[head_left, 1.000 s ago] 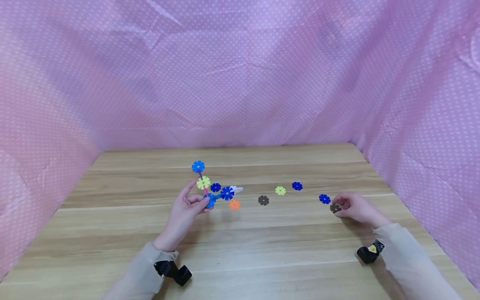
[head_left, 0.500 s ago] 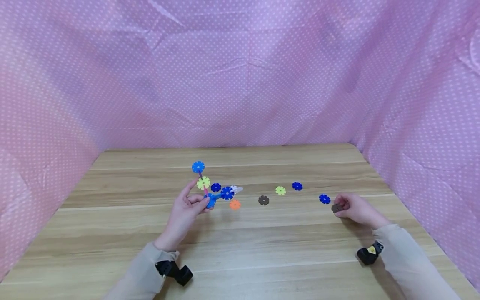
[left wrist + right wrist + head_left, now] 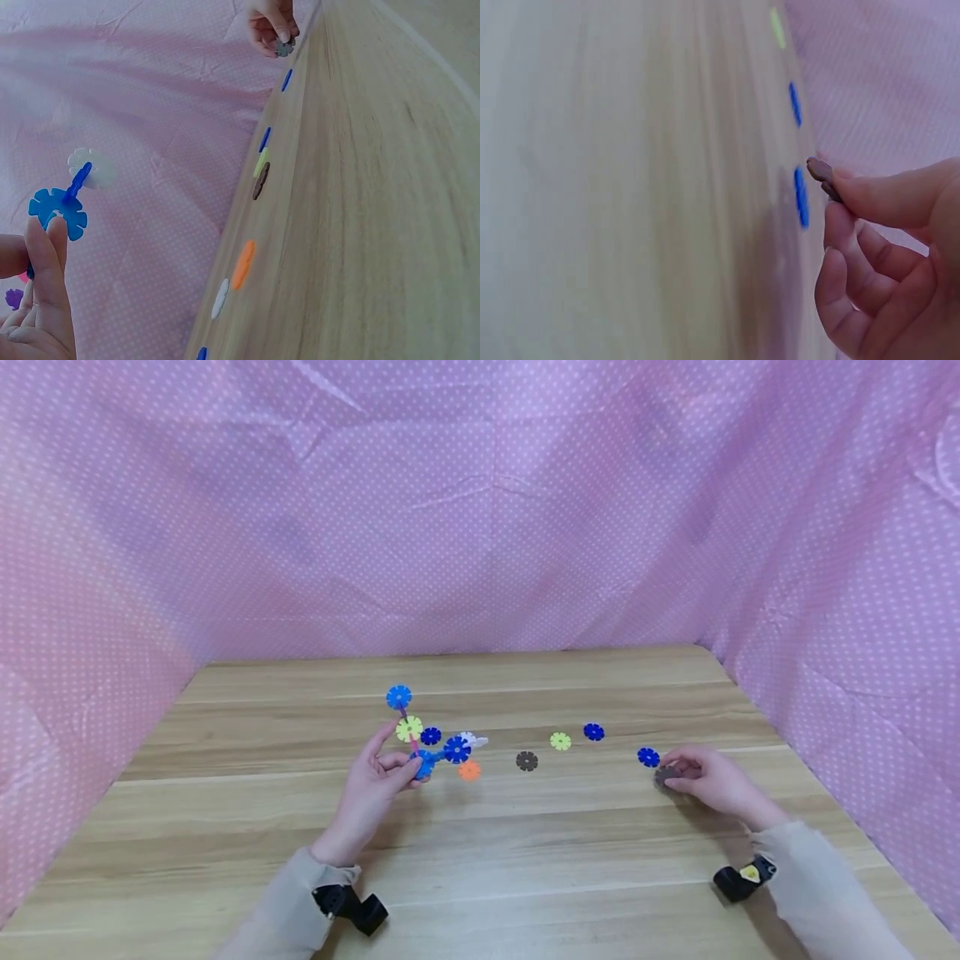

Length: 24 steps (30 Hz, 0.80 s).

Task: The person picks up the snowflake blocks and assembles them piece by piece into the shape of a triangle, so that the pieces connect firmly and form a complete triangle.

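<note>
My left hand [image 3: 371,785] pinches a light blue notched disc [image 3: 423,765] in a structure of interlocking plastic discs, raised over the table. One branch climbs through a yellow-green disc [image 3: 409,729] to another light blue disc [image 3: 399,697]. The other runs right to a dark blue disc [image 3: 457,749]; in the left wrist view a pale disc [image 3: 96,168] sits at its end. Far to the right, my right hand [image 3: 708,781] holds a single dark brown disc [image 3: 820,169] between thumb and index finger, the other fingers curled below. A loose dark blue disc [image 3: 648,757] lies beside it.
Loose discs lie flat on the wooden table [image 3: 525,877]: brown [image 3: 527,761], yellow-green [image 3: 560,741], dark blue [image 3: 594,732], orange [image 3: 469,770], another dark blue [image 3: 431,736] behind the structure, and white [image 3: 220,298]. Pink dotted cloth [image 3: 480,527] hangs around the back and sides.
The brown disc has turned in my right fingers and shifted slightly left. My left hand and the structure have dipped a little toward me and to the right.
</note>
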Motion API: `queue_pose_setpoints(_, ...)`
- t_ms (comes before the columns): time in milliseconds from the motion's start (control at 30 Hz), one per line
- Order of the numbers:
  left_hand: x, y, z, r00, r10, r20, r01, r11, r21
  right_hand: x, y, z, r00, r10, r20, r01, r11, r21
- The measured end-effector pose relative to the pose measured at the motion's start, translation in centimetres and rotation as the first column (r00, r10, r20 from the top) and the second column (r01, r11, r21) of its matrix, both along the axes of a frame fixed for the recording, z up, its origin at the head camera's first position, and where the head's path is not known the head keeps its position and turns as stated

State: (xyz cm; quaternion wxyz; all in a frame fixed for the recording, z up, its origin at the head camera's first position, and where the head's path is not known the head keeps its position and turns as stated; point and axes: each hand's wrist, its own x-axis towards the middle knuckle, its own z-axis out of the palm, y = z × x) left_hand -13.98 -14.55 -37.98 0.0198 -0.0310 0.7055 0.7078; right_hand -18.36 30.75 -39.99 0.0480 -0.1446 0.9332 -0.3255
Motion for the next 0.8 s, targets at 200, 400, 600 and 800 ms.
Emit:
queue_pose_setpoints(200, 0.1, 0.3, 0.2, 1.000, -0.001, 0.006, 0.001, 1.000, -0.007, 0.7, -2.3, 0.3, 0.999, 0.018, 0.035, -0.014, 0.993, -0.114)
queue_pose_setpoints(400, 0.3, 0.5, 0.0, 1.000, -0.022, -0.017, 0.022, 1.000, 0.013, 1.0, -5.4, 0.4, 0.996, 0.074, 0.049, -0.061, 0.969, -0.241)
queue_pose_setpoints(600, 0.2, 0.8, -0.2, 1.000, -0.013, -0.016, 0.014, 1.000, 0.016, 1.1, -8.0, 0.8, 0.992, 0.060, 0.110, -0.023, 0.950, -0.311)
queue_pose_setpoints(800, 0.2, 1.3, -0.2, 1.000, -0.016, -0.013, 0.016, 1.000, 0.012, 0.6, -10.0, 0.7, 0.987, 0.065, 0.150, -0.002, 0.921, -0.388)
